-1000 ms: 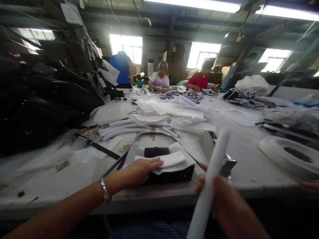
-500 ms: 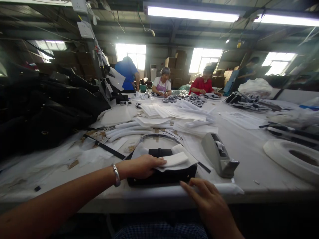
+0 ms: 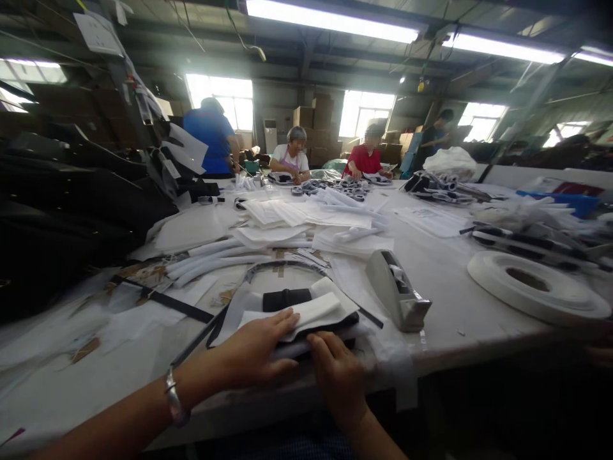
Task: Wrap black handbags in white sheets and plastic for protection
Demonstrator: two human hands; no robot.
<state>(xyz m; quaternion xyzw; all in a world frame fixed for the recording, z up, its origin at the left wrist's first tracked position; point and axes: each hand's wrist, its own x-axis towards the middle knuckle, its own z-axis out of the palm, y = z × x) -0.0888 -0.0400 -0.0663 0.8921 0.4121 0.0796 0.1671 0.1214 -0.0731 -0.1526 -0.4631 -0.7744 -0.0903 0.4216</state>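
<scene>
A black bag (image 3: 293,299) with white foam wrapping (image 3: 313,310) lies at the near edge of the table (image 3: 450,281). My left hand (image 3: 251,351) rests flat on the bag and foam, fingers stretched out. My right hand (image 3: 338,374) presses on a white foam sheet (image 3: 383,358) lying along the front of the bag and hanging over the table edge; its fingers are bent down on the sheet. A bracelet (image 3: 173,399) is on my left wrist.
A grey tape dispenser (image 3: 397,294) stands right of the bag, a large white tape roll (image 3: 536,287) further right. White foam rolls (image 3: 215,262) and stacked sheets (image 3: 306,214) lie behind. Black bags (image 3: 71,198) pile up at left. Several people work at the far end.
My right hand held an upright white foam roll, laid it along the table edge, and now presses the sheet against the bag's front. My left hand stayed on the bag.
</scene>
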